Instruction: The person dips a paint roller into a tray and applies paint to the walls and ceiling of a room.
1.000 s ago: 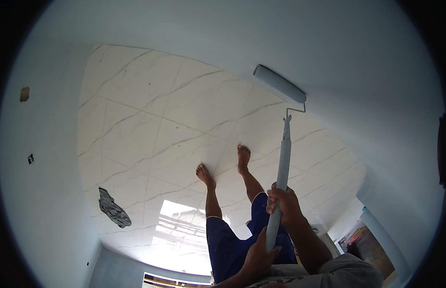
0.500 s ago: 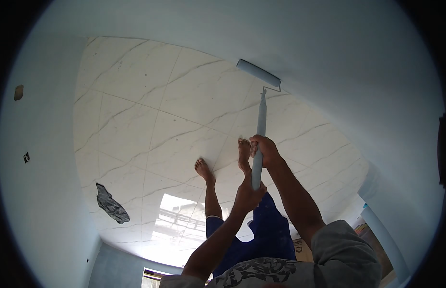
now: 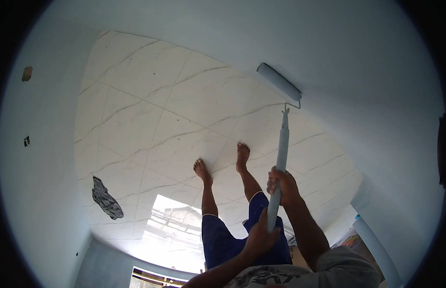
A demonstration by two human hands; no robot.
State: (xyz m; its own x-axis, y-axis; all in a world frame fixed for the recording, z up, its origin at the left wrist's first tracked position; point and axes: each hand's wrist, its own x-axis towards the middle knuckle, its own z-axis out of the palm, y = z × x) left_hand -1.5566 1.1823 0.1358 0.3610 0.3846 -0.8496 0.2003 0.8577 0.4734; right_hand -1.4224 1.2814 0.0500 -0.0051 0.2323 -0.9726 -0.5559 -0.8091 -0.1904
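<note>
A paint roller with a pale blue-grey sleeve lies against the light blue wall on the right. Its bent wire frame joins a long, paint-coated pole. My right hand is wrapped round the middle of this pole. Lower down, near its bottom end, my left hand is closed round it as well. The pole slants up and slightly right, away from my body.
My bare feet stand on the glossy marble-patterned tile floor. A crumpled grey sheet lies near the left wall, which has wall openings. Behind me at lower right are a pale column and stored items.
The roller has moved right and slightly down in view, staying at the wall. Both hands have shifted right and lower with the pole.
</note>
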